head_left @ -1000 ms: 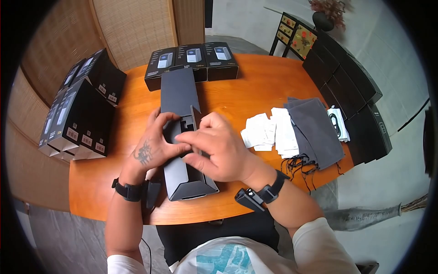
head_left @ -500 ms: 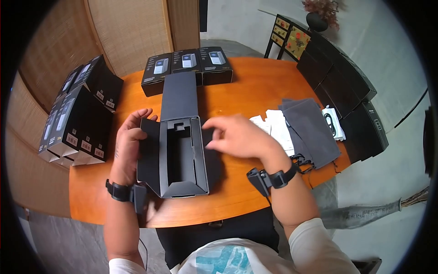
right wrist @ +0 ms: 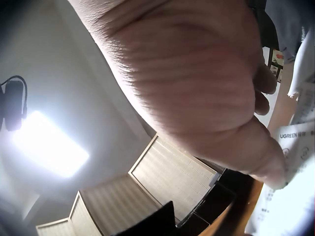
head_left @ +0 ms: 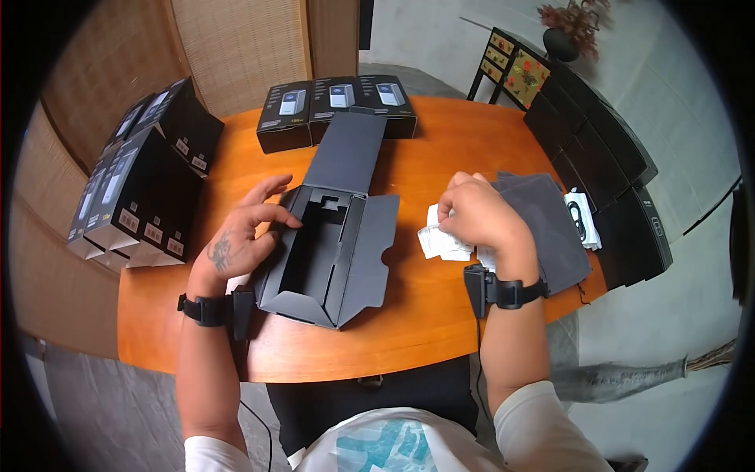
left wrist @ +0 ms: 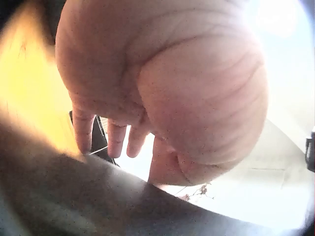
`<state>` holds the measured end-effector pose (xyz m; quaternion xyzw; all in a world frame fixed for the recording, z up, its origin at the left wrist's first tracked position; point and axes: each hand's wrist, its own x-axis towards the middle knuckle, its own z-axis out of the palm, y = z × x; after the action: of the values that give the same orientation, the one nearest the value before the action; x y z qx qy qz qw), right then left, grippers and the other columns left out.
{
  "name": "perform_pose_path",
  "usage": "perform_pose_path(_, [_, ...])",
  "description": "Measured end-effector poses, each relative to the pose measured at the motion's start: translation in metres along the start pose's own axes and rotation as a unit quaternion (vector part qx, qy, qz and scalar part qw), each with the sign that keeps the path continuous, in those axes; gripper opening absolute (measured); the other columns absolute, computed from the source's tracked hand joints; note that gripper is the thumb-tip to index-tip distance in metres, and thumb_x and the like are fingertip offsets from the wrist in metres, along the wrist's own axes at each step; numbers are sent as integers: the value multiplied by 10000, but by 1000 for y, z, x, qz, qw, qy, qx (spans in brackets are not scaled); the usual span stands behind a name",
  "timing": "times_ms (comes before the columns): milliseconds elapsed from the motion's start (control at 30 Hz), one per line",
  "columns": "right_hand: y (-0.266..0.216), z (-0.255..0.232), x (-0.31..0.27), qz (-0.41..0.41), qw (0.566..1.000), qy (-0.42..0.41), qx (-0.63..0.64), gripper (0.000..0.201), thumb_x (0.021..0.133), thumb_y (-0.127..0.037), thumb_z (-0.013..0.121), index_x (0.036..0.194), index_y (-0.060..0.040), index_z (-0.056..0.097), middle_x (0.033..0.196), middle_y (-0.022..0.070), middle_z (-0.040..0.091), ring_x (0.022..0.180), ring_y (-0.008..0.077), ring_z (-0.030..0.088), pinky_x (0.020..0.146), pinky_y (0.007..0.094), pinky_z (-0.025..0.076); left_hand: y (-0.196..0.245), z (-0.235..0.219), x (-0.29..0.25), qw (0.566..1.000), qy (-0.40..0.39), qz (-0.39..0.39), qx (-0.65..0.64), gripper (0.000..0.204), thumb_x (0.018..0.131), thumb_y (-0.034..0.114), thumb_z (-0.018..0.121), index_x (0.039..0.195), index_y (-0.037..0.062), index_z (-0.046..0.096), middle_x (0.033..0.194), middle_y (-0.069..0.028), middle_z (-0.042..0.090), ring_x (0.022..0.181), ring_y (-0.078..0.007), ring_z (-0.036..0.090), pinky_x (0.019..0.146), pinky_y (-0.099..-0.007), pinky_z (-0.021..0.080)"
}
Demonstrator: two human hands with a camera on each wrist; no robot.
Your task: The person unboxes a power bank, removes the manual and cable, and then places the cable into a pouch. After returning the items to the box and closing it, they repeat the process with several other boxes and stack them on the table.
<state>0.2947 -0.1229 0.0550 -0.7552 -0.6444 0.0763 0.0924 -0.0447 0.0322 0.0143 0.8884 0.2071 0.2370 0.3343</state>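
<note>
An opened black box [head_left: 314,259] lies on the table, lid folded back and right side flap [head_left: 373,252] spread outward. Its long black inner tray shows an empty recess. My left hand [head_left: 248,232] is at the box's left edge, fingers loosely bent and holding nothing; in the left wrist view its palm [left wrist: 197,93] fills the middle. My right hand [head_left: 484,212] is over the pile of white printed leaflets [head_left: 448,245], fingers curled. In the right wrist view its thumb pinches a leaflet [right wrist: 295,191] at the edge, the opposing fingertip hidden.
Dark grey drawstring pouches [head_left: 546,228] lie right of the leaflets, with a bagged black cable [head_left: 580,216] beyond. Black boxes stand stacked at left [head_left: 157,197], in a row at the back [head_left: 338,118] and along the right edge [head_left: 629,212].
Both hands were on the box; its side flaps have been spread, the right one now lying out flat. My right hand has moved right to the leaflets. The box now sits tilted on the table.
</note>
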Motion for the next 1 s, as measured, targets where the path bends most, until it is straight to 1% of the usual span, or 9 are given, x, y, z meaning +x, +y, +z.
perform_pose_path(133, [13, -10, -1, -33, 970, 33, 240, 15, 846, -30, 724, 856, -24, 715, 851, 88, 683, 741, 201, 663, 691, 295, 531, 16, -1, -2, 996, -40, -78, -26, 405, 759, 69, 693, 1160, 92, 741, 1418, -149, 474, 1169, -282, 565, 995, -391, 466])
perform_pose_path(233, [2, -6, 0, -24, 886, 156, 435, 118, 909, -11, 695, 1022, -43, 687, 851, 43, 662, 741, 108, 641, 672, 243, 511, 20, 1, -2, 995, -63, -70, -13, 410, 805, 159, 766, 1209, 102, 725, 1174, -112, 551, 1032, -238, 567, 867, -356, 487])
perform_pose_path(367, [-56, 2, -6, 8, 787, 108, 608, 365, 945, 14, 653, 1283, -90, 564, 860, 20, 640, 717, 67, 620, 646, 227, 511, 27, 11, 2, 996, -71, -45, 29, 426, 872, 223, 763, 1268, 99, 666, 977, -136, 639, 925, -284, 622, 824, -377, 511])
perform_pose_path(433, [-75, 15, -8, -9, 789, 52, 612, 239, 951, 12, 636, 1181, -51, 637, 861, 59, 660, 719, 99, 642, 649, 271, 534, 32, 17, 6, 994, -82, -66, 7, 435, 896, 265, 742, 1282, 95, 636, 986, -201, 679, 926, -358, 667, 853, -405, 529])
perform_pose_path(467, [-77, 24, -8, -46, 840, 57, 537, 179, 943, 3, 638, 1115, -30, 671, 870, 94, 678, 731, 150, 666, 668, 304, 545, 30, 21, 6, 996, -67, -39, 33, 423, 922, 276, 731, 1275, 79, 607, 919, -220, 692, 857, -372, 679, 806, -425, 533])
perform_pose_path(567, [-88, 35, -10, -135, 949, 114, 262, 161, 915, -114, 653, 996, -21, 756, 947, 193, 720, 888, 379, 694, 818, 427, 557, 33, 27, 6, 997, -48, -50, 41, 402, 937, 233, 719, 1289, 84, 593, 713, -129, 600, 636, -254, 568, 638, -371, 459])
perform_pose_path(733, [-95, 44, -10, -147, 962, 33, 229, 210, 941, -187, 648, 1030, -27, 750, 985, 179, 728, 940, 373, 689, 883, 452, 545, 47, 22, 8, 991, -72, -99, 46, 394, 944, 264, 718, 1262, 69, 589, 767, -181, 641, 722, -367, 637, 690, -419, 507])
perform_pose_path(900, [-93, 44, -14, -215, 966, 94, 110, 220, 945, -204, 659, 1037, -26, 749, 954, 167, 703, 936, 355, 676, 847, 441, 545, 35, 27, 6, 997, -43, -43, 49, 370, 954, 254, 703, 1267, 91, 589, 646, -112, 545, 590, -277, 524, 602, -399, 427])
perform_pose_path(1000, [-81, 27, -12, -171, 955, 145, 195, 203, 938, -190, 673, 1007, -16, 752, 905, 165, 678, 886, 347, 665, 814, 427, 539, 43, 22, 6, 992, -70, -82, 72, 370, 950, 271, 704, 1245, 76, 593, 738, -188, 629, 706, -379, 636, 671, -440, 499])
